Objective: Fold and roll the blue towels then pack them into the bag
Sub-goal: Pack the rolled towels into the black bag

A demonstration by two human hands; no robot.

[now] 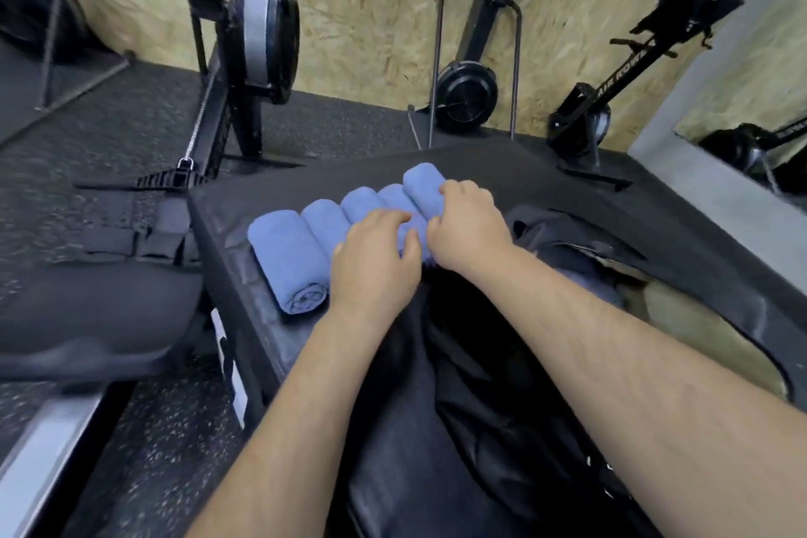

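1. Five rolled blue towels lie side by side at the centre of the frame on the black counter.
2. The left hand and right hand, fingers curled, grip rolls at the row's right end.
3. A black bag lies open at lower right.

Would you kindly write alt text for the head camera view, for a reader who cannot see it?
The left hand and right hand grip rolls in a row of five rolled blue towels on a black padded surface. A black bag lies open just right of them, with rowing machines by the wall behind.
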